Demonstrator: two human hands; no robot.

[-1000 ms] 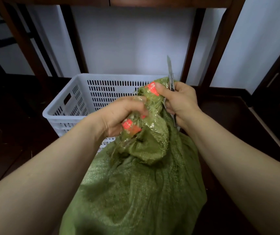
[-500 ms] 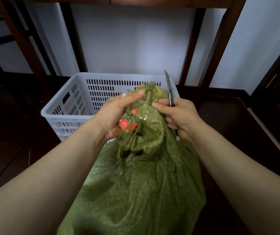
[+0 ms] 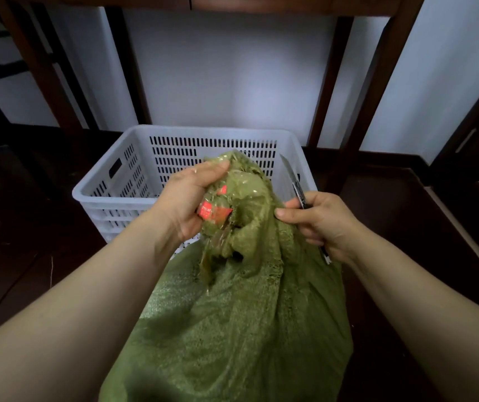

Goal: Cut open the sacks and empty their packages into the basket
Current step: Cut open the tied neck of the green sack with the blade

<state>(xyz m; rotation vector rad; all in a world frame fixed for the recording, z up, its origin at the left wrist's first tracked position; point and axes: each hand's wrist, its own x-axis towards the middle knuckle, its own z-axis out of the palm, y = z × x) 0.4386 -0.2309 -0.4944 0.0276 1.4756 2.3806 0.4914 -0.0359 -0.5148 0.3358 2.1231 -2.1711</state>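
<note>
- Both forearms bare, reaching forward from the lower corners and converging toward centre frame.
- Left hand [image 3: 187, 203]: palm turned inward to the right, fingers curled closed in a bunch-grip, thumb on top pointing right. Wrist slightly flexed.
- Right hand [image 3: 318, 220]: sits a little lower than the left and apart from it. Fingers wrapped closed in a fist-like grip, knuckles facing left; thumb [image 3: 289, 212] extended leftward, nail visible.
- Right wrist roughly straight, in line with the forearm.
- Left forearm runs up from lower left, right forearm from lower right; elbows out of frame.
</note>
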